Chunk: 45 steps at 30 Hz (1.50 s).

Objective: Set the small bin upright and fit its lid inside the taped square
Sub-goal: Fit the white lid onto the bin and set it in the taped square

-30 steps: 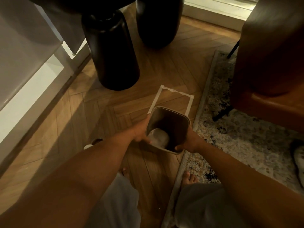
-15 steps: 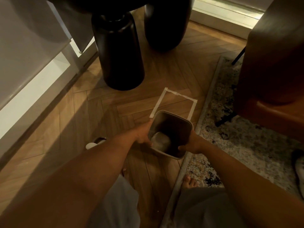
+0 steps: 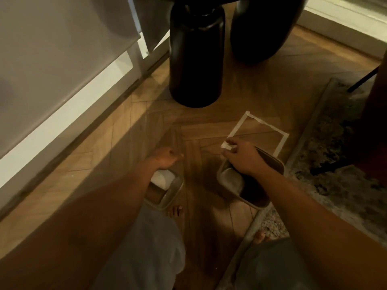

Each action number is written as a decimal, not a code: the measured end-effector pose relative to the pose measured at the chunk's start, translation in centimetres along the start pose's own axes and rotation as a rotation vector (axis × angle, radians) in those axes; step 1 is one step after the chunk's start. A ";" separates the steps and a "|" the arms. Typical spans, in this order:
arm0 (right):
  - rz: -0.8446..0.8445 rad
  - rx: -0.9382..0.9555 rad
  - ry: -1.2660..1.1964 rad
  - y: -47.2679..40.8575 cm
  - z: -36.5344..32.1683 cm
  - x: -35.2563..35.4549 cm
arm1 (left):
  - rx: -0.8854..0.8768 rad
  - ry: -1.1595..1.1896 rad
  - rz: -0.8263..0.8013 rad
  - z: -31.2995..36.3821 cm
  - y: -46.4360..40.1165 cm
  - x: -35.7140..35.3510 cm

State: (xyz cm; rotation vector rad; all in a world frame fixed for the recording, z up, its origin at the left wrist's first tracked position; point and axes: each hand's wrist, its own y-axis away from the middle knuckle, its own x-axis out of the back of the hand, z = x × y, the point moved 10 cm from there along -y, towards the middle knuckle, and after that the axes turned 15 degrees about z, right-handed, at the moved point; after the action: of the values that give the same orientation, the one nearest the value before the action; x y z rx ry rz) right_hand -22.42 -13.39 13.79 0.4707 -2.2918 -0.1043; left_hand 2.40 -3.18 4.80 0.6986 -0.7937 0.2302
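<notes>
The small bin (image 3: 234,183) stands upright on the wood floor, grey with a dark inside, at the near edge of the taped square (image 3: 236,129); its far rim overlaps the square's near side. My right hand (image 3: 244,159) reaches across the bin's top and grips its far-left rim, beside the tape's near-left corner. The lid (image 3: 167,192), grey-framed with a white flap, lies flat on the floor to the left, by my left foot. My left hand (image 3: 166,159) hovers just above the lid with its fingers curled, and holds nothing.
Two thick black table legs (image 3: 194,59) (image 3: 261,28) stand just beyond the square. A patterned rug (image 3: 335,168) borders it on the right, with a brown chair (image 3: 377,126) on it. A white cabinet (image 3: 52,70) runs along the left. My bare feet (image 3: 176,210) are close below.
My left hand has let go of the bin and moved left over the lid. My right hand has shifted from the bin's near rim across to its far-left rim. The view has swung left.
</notes>
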 end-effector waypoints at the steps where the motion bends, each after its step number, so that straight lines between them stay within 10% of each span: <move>1: -0.021 0.015 -0.003 -0.1 -1.0 -1.3 | 0.016 0.009 0.017 -1.3 0.0 0.5; 24: -0.499 -0.039 0.248 2.0 -1.3 -32.3 | 0.201 0.220 0.020 -18.5 1.6 3.2; 45: -0.307 -0.224 -0.382 -0.9 -9.8 -16.9 | 0.134 0.304 0.156 -11.5 3.2 10.9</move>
State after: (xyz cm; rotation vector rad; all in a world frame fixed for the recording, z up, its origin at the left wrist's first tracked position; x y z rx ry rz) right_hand -4.55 -7.34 8.76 0.7312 -2.5165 -0.6456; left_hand 15.14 6.01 8.54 0.7078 -0.5448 0.5225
